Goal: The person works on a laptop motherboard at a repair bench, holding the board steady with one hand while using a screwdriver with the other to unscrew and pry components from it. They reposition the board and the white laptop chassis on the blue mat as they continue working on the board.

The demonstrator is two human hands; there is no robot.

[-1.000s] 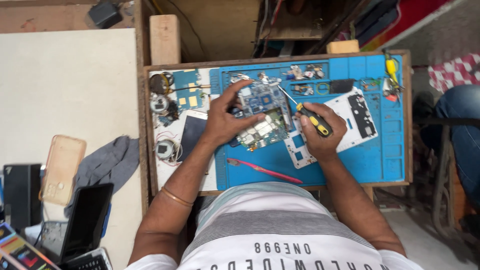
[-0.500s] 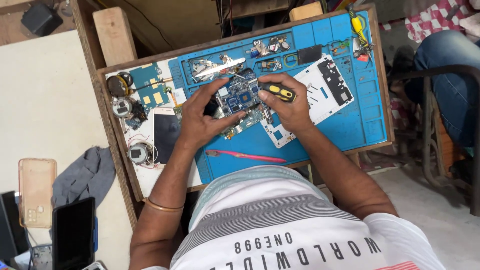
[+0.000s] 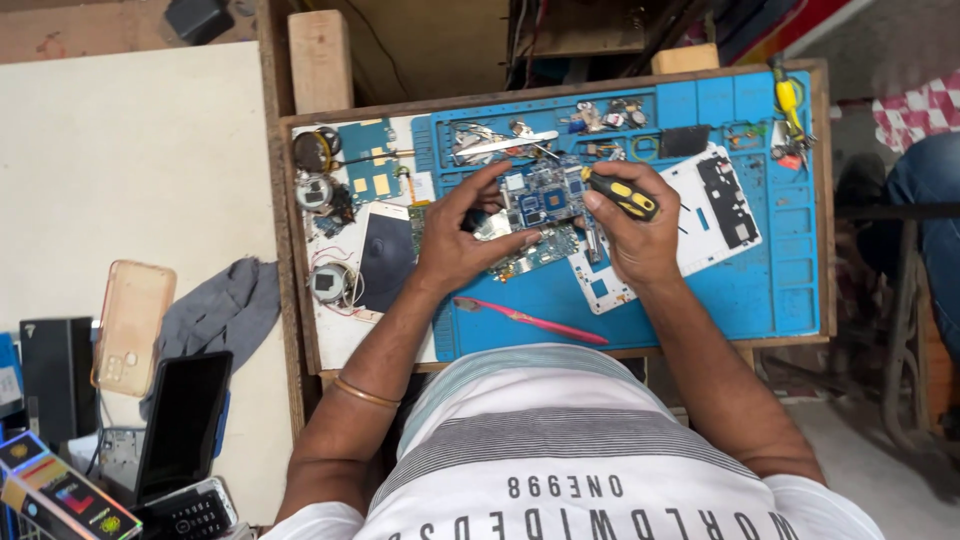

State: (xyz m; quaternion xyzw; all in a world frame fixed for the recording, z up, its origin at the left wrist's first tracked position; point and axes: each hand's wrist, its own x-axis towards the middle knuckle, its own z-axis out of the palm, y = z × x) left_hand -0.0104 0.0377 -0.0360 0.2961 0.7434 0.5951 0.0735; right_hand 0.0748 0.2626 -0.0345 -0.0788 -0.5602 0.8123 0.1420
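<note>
Phones and a black tablet (image 3: 183, 425) lie at far left on the white table (image 3: 130, 150), beside a grey cloth (image 3: 225, 310). Loose parts, coils and a dark screen (image 3: 385, 255) sit on the bench's left strip. Left hand (image 3: 462, 240) grips the circuit board (image 3: 540, 205), fingers curled over its left edge, holding it on the blue mat (image 3: 760, 290). A red toothbrush (image 3: 530, 320) lies just below. Right hand (image 3: 628, 235) is clenched around a yellow-black screwdriver (image 3: 622, 195), tip at the board. A white frame (image 3: 705, 215) lies under that hand.
</note>
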